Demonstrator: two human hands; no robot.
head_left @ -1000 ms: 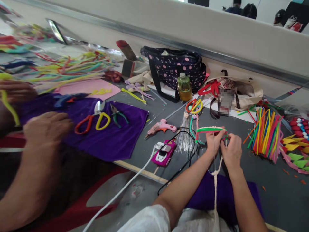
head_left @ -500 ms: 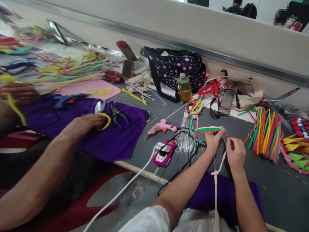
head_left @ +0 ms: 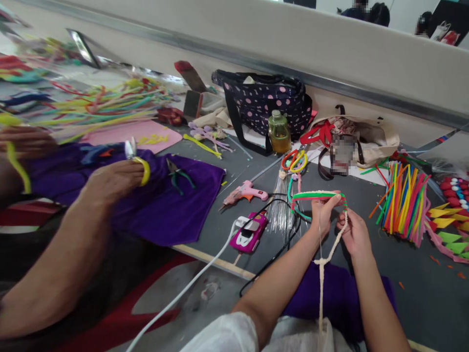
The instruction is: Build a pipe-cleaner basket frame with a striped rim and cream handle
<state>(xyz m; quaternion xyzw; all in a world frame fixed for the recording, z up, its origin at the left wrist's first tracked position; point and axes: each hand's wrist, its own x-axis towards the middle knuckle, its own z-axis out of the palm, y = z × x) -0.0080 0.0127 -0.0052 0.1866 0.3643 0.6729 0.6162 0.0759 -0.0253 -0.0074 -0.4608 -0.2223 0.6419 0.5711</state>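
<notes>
Since the earlier frames, the co-worker's hand (head_left: pixel 110 183) at centre left has closed on the yellow-handled scissors (head_left: pixel 138 161) and raised them off the purple cloth (head_left: pixel 176 205), where they previously lay flat beside the pliers (head_left: pixel 178 174); my right hand (head_left: pixel 353 234) has drawn back from my left hand (head_left: pixel 322 212), opening a gap between them, and the cream cord (head_left: pixel 322 288) now runs slack in a diagonal between them down to its knot. My left fingers are clamped on the right end of the green-and-red pipe-cleaner piece (head_left: pixel 317 196), held just above the grey table (head_left: pixel 421 293) at centre right of the frame. My right thumb and forefinger are pinched together on the cord just below that end. In my judgement the piece is very light and fuzzy, with a thin wire core: it holds a bend, yet kinks if squeezed hard. Grip it at the bound end, where the strands lie together, not mid-span, where they would splay. The cord is soft, limp and non-slippery; hold it close to the wrap so tension stays on the turns. Smaller items nearby: the bundle of coloured pipe cleaners (head_left: pixel 403 203) to the right, the pink glue gun (head_left: pixel 245 191) and the pink toy-car-shaped object (head_left: pixel 249 232) to the left, and the bottle (head_left: pixel 279 132) above, all apart from my hands.
</notes>
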